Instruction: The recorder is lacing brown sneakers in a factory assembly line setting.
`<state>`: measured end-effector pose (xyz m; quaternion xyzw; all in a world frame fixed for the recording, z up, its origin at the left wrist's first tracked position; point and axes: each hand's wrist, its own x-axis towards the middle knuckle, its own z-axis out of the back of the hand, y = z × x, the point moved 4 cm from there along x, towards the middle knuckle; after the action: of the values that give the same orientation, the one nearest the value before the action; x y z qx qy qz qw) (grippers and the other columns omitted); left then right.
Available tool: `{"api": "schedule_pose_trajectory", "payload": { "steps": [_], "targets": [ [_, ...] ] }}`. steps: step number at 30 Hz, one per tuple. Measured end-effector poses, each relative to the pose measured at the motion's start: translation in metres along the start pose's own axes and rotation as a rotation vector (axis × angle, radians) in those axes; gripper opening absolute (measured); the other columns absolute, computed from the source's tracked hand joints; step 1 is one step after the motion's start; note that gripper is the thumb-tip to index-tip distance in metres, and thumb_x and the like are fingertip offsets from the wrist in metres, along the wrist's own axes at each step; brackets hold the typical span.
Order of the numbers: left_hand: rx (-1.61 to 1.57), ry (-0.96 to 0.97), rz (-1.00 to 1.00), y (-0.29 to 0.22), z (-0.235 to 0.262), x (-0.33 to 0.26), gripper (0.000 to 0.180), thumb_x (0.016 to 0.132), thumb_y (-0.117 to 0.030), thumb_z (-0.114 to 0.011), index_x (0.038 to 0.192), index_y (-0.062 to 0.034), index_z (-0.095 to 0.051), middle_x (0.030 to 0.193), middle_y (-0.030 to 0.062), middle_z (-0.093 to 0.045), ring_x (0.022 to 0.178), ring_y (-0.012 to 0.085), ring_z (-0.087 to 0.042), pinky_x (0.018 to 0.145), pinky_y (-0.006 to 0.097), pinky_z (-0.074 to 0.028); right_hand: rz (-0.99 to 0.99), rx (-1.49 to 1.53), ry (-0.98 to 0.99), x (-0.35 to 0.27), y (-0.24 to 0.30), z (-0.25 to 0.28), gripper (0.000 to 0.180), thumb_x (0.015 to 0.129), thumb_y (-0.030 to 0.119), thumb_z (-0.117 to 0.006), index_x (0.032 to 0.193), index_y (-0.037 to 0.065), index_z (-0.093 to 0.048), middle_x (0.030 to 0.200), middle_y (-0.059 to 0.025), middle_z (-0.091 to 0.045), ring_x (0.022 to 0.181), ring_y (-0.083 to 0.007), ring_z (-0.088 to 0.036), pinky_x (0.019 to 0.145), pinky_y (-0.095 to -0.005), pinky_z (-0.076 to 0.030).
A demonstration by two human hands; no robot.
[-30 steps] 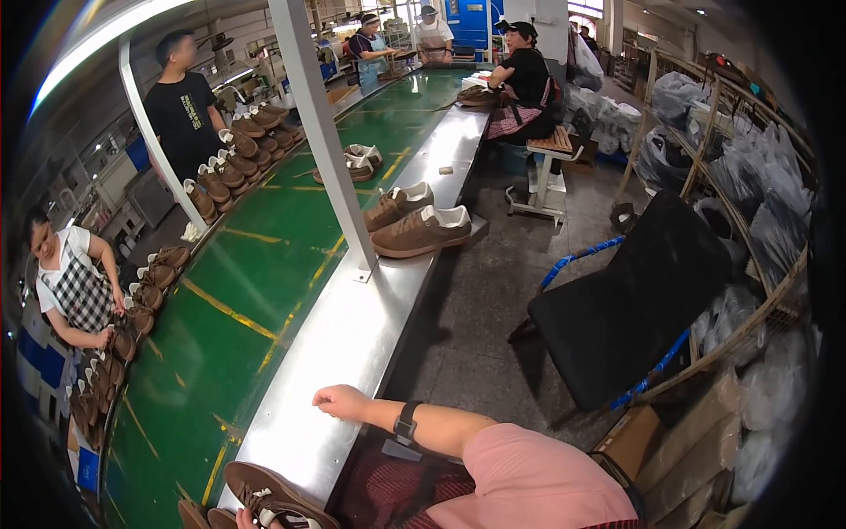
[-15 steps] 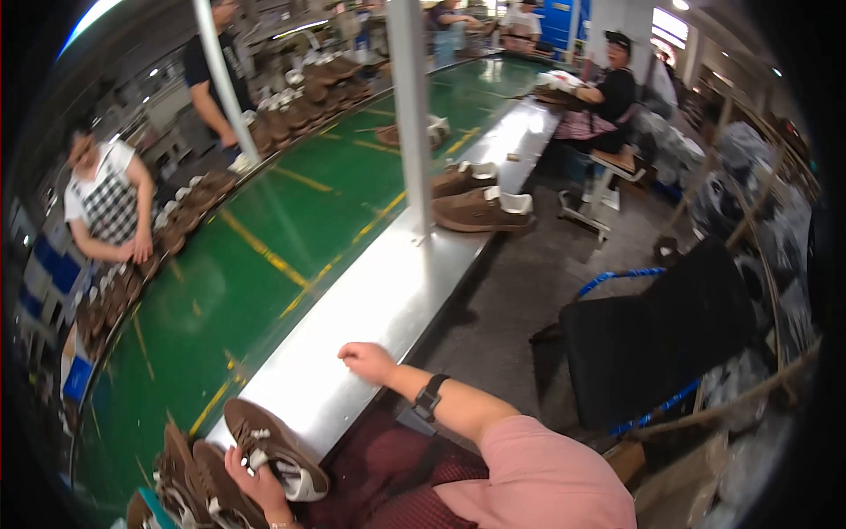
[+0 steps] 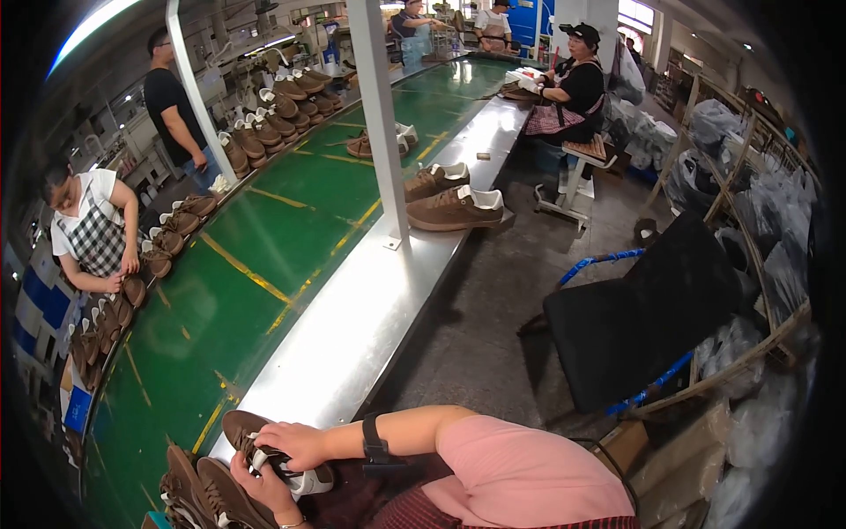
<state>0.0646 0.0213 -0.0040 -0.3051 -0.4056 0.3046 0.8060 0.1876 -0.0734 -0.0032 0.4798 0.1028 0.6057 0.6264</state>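
Observation:
A brown lace-up shoe with a white lining lies at the near end of the metal bench, its toe pointing away from me. My left hand grips the shoe at its near left side, by the tongue and opening. From the right, my right hand reaches across and closes over the laces and upper edge; what its fingertips pinch is hidden. Just left of it stand more brown shoes, one of them close beside my left hand.
A green conveyor belt with yellow lines runs along the metal bench. A white post rises from the bench, with two brown shoes beyond. At right stand a black chair and a rack of plastic bags. Co-workers stand or sit around the belt.
My right hand has moved left and down from above the bench onto the shoe. My left hand stays at the shoe. The view has shifted slightly.

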Motion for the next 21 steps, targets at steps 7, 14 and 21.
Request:
{"api": "schedule_pose_trajectory", "payload": {
  "steps": [7, 14, 21],
  "targets": [
    [-0.035, -0.032, -0.071, -0.034, 0.030, 0.021, 0.034, 0.070, -0.003, -0.056, 0.104, -0.0025, -0.057, 0.105, 0.0112, -0.058, 0.094, 0.0266, -0.058, 0.086, 0.035, -0.046, -0.165, 0.080, -0.018, 0.039, 0.008, -0.022, 0.049, 0.067, 0.002, -0.055, 0.116, 0.007, -0.048, 0.106, -0.0191, -0.055, 0.100, -0.0401, -0.054, 0.085, -0.0441, -0.045],
    [0.076, -0.084, -0.111, -0.006, 0.012, 0.006, 0.043, 0.069, -0.011, -0.062, 0.110, -0.0050, -0.053, 0.119, 0.0150, -0.052, 0.108, 0.0330, -0.052, 0.091, 0.039, -0.044, -0.210, -0.116, 0.087, 0.034, -0.001, -0.018, 0.060, 0.071, 0.006, -0.060, 0.128, 0.001, -0.042, 0.118, -0.0206, -0.055, 0.108, -0.0339, -0.055, 0.093, -0.0368, -0.043],
    [0.144, -0.044, -0.223, -0.030, 0.076, -0.027, 0.041, 0.077, -0.024, -0.066, 0.109, -0.0035, -0.052, 0.117, 0.0168, -0.050, 0.107, 0.0341, -0.050, 0.091, 0.041, -0.042, -0.170, 0.013, 0.063, 0.013, 0.011, -0.013, 0.054, 0.073, 0.005, -0.061, 0.124, 0.001, -0.047, 0.114, -0.0201, -0.055, 0.105, -0.0357, -0.053, 0.090, -0.0405, -0.042]
  ]
}}
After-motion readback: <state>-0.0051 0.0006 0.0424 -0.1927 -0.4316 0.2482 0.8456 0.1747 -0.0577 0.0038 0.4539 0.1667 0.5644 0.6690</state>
